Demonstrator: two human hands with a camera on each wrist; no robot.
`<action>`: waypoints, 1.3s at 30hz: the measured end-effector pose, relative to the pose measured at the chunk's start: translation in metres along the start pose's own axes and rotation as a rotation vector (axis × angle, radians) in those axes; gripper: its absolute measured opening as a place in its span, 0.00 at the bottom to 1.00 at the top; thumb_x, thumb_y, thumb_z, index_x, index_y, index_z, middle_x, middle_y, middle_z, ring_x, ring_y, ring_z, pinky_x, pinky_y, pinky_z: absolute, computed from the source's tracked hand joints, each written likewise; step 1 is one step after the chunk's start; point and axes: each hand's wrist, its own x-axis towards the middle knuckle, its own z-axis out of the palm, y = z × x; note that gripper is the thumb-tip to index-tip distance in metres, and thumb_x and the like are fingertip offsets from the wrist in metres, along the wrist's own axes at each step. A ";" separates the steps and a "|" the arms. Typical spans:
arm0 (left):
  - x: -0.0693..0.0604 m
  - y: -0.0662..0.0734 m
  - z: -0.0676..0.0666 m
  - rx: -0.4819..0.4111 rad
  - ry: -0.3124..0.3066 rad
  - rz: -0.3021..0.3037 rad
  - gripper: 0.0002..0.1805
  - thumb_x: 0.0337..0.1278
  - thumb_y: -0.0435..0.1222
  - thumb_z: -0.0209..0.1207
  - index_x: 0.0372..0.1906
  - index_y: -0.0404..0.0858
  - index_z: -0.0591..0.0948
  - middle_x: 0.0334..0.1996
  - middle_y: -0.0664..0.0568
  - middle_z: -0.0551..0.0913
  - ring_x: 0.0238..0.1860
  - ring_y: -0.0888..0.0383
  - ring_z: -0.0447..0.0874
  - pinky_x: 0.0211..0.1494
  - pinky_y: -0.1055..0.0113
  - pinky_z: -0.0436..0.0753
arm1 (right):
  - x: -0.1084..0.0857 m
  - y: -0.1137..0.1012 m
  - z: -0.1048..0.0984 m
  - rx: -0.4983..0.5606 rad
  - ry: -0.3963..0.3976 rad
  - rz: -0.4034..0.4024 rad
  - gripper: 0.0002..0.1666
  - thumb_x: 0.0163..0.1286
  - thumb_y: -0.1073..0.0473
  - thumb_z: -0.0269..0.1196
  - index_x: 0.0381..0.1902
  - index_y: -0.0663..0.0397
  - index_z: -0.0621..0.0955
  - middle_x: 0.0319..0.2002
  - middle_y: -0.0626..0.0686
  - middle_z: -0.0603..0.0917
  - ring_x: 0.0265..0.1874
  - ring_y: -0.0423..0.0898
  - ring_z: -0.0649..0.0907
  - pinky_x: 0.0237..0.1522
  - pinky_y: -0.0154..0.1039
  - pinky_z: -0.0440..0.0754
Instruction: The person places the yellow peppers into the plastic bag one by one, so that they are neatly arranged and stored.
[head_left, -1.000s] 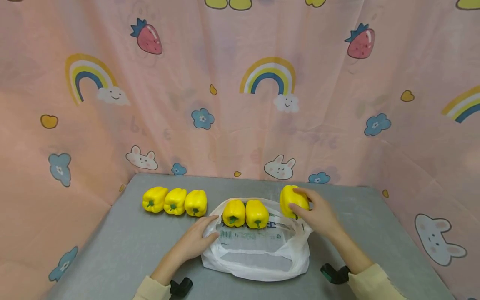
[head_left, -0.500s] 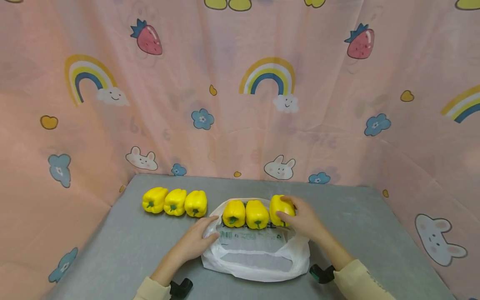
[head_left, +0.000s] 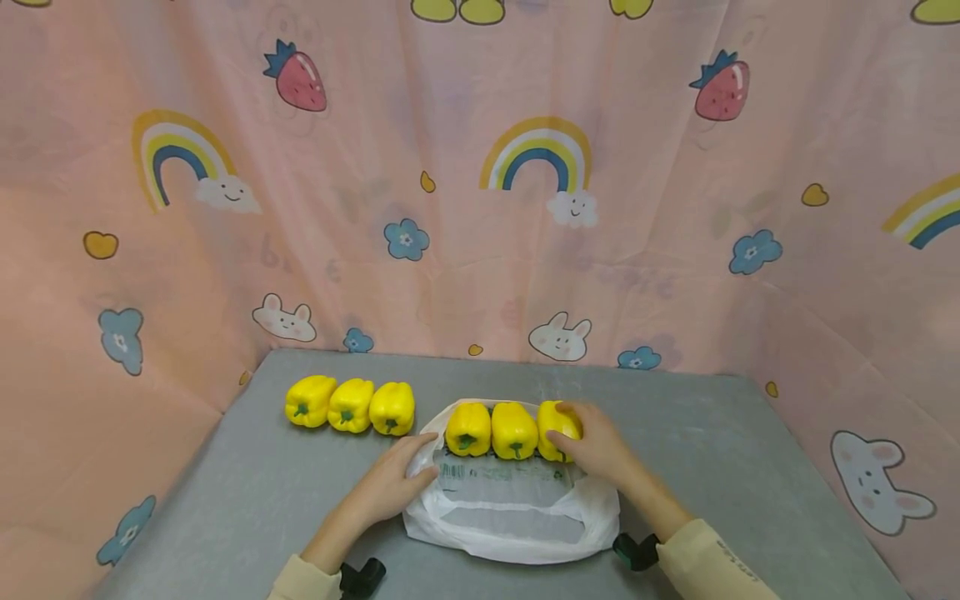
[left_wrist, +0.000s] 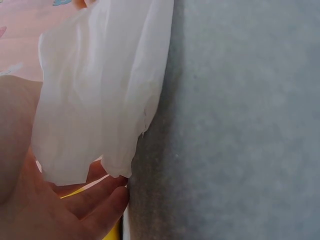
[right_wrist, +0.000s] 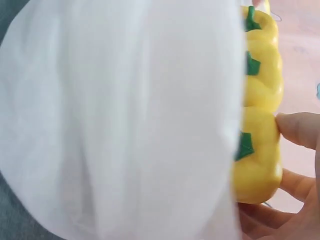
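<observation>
In the head view three yellow bell peppers stand side by side in the white plastic bag (head_left: 510,542), green stems toward me. My right hand (head_left: 603,446) grips the rightmost bell pepper (head_left: 553,427), thumb in front and fingers behind. That pepper (right_wrist: 260,170) sits against the middle bell pepper (head_left: 514,432) in the right wrist view, partly hidden by white plastic. The leftmost bell pepper (head_left: 467,432) is beside it. My left hand (head_left: 390,479) rests at the bag's left rim, thumb and fingers spread; white plastic (left_wrist: 100,90) covers part of it in the left wrist view.
Another row of yellow bell peppers (head_left: 350,406) stands on the grey table (head_left: 225,517) at the back left, outside the bag. A pink patterned curtain (head_left: 480,275) hangs behind the table and along its sides. Black wrist devices show near both sleeves.
My right hand has carried its bell pepper leftward and down, from the bag's right rim to beside the other two in the bag. The left hand has stayed in place.
</observation>
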 end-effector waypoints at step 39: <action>0.000 0.004 0.001 0.028 0.049 0.026 0.28 0.71 0.43 0.60 0.72 0.43 0.72 0.70 0.44 0.72 0.70 0.41 0.68 0.70 0.37 0.67 | -0.049 0.028 -0.021 0.060 0.027 -0.021 0.30 0.71 0.49 0.67 0.65 0.57 0.79 0.71 0.69 0.68 0.70 0.72 0.66 0.62 0.74 0.68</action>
